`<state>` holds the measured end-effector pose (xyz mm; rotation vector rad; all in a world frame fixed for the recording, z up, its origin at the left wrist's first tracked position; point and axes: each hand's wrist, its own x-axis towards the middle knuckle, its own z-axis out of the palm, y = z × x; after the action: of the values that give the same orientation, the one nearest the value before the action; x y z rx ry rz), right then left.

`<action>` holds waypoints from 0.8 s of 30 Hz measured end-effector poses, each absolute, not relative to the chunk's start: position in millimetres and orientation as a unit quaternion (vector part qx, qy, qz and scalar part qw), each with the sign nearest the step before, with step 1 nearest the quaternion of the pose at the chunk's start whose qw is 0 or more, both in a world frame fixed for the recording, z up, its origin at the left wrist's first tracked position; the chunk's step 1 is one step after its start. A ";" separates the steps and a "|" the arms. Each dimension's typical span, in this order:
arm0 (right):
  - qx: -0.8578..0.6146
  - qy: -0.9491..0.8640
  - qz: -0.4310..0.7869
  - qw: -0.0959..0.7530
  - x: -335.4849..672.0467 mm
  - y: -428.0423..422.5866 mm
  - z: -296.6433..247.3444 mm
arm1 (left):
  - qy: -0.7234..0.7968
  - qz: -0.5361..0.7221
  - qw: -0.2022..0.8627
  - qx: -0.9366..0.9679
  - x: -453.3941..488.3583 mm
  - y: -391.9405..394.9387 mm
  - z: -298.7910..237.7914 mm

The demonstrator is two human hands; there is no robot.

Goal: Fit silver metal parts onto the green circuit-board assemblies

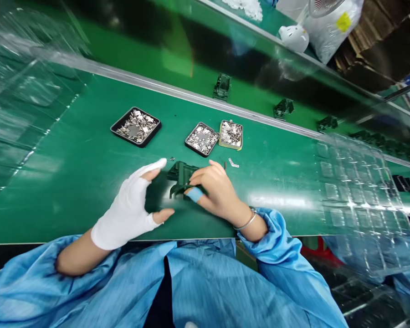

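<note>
My right hand (pixel 213 189), with a blue wrap on the thumb and a bracelet at the wrist, grips a dark green plastic housing (pixel 182 175) by its right side. To the left, my left hand (pixel 130 205) wears a white glove with bare fingertips. Its thumb and fingers are spread wide around a gap, apart from the housing. A small silver metal strip (pixel 233 163) lies on the green mat just beyond my right hand. Near the housing's far edge sits a tiny metal piece (pixel 172 158).
Three small trays of metal parts, a left one (pixel 141 142), a middle one (pixel 205 154) and a right one (pixel 239 146), stand beyond my hands. More green housings (pixel 222 86) rest along the belt behind the rail (pixel 177 93). Clear plastic blister trays (pixel 355 196) lie at right, others (pixel 20 91) at left.
</note>
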<state>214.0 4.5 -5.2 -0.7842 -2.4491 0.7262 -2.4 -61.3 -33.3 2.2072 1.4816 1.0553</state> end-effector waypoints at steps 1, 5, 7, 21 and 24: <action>-0.250 -0.916 0.231 0.212 213.3 2.7 -5.0 | 0.529 0.350 0.133 0.762 -1.7 -59.8 -33.6; -0.183 -0.949 0.187 0.177 223.7 12.6 -4.6 | 0.536 0.278 0.123 0.787 2.0 -54.8 -35.7; -0.297 -0.915 0.183 0.203 240.7 28.1 -4.0 | 0.528 0.263 0.125 0.797 2.1 -54.0 -36.5; -0.466 -0.793 0.346 0.184 291.8 54.2 1.3 | 0.546 0.352 0.110 0.752 -8.1 -48.5 -1.4; -0.444 -0.782 0.371 0.232 276.2 47.4 1.3 | 0.528 0.340 0.072 0.775 0.3 -39.8 9.4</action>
<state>276.2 47.4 1.3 -1.2212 -2.1488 1.0191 0.3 -39.8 9.4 2.3285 1.5874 1.0235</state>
